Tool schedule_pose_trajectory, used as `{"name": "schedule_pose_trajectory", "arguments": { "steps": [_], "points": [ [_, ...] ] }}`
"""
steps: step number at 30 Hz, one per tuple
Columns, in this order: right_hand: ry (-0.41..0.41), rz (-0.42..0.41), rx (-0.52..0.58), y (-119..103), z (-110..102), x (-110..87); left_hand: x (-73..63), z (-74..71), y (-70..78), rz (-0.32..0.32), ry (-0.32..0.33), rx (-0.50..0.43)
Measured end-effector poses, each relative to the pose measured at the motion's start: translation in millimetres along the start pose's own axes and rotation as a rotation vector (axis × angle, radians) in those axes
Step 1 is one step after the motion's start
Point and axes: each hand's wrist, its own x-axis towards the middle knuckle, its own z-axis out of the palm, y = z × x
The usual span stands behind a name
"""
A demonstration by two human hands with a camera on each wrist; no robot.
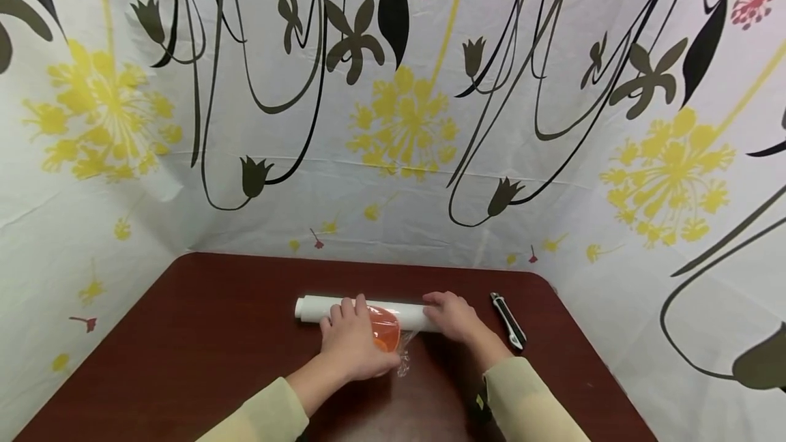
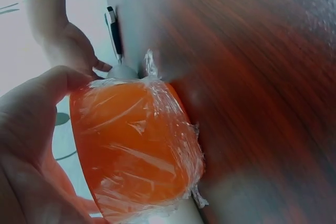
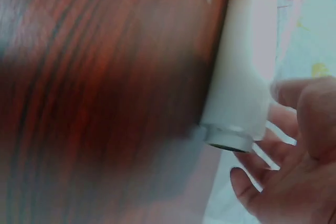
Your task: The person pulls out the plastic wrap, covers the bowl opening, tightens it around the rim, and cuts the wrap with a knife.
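An orange bowl (image 1: pixel 386 328) wrapped in clear plastic film is tilted in front of a white roll of plastic wrap (image 1: pixel 316 307) on the table. My left hand (image 1: pixel 351 343) grips the bowl by its side, thumb and fingers spread around it. Crumpled film (image 2: pixel 176 124) clings to the bowl's underside in the left wrist view, with loose ends sticking out. My right hand (image 1: pixel 456 316) is at the roll's right end; in the right wrist view its loosely bent fingers (image 3: pixel 286 95) lie beside the roll without closing round it.
A black and white utility knife (image 1: pixel 508 321) lies right of the right hand. The dark red-brown table (image 1: pixel 233 333) has rounded back corners. Flower-patterned white sheeting (image 1: pixel 381 224) hangs behind and at both sides.
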Motion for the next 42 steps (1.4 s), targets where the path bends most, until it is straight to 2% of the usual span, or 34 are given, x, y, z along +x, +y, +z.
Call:
{"name": "schedule_pose_trajectory", "arguments": {
  "steps": [8,13,21,29,32,35,39,42],
  "points": [
    [-0.169,-0.013,-0.077,0.4,-14.2,-11.3,4.6,-11.1,-11.8,0.032,-0.071,-0.041],
    [-0.229,0.018,-0.107,-4.6,-19.0,-24.7,15.2,-16.4,-22.1,0.105,-0.118,-0.109],
    [-0.401,0.176,-0.004,-18.7,-23.5,-50.4,41.2,-34.6,-35.3,0.216,-0.359,-0.173],
    [-0.579,0.307,0.152,-24.6,-17.6,-66.5,62.1,-43.6,-46.1,0.328,-0.520,-0.169],
    [-0.569,0.336,0.181,-30.6,-12.7,-72.4,66.4,-48.8,-47.0,0.347,-0.549,-0.134],
    [-0.507,0.355,0.196,-37.3,-8.3,-78.0,68.5,-52.6,-46.4,0.359,-0.557,-0.089],
    [-0.443,0.365,0.194,-42.1,-5.4,-82.4,69.5,-53.4,-47.5,0.350,-0.558,-0.055],
    [-0.435,0.372,0.194,-42.2,-5.9,-83.3,69.3,-53.3,-50.0,0.339,-0.557,-0.052]
  ]
}}
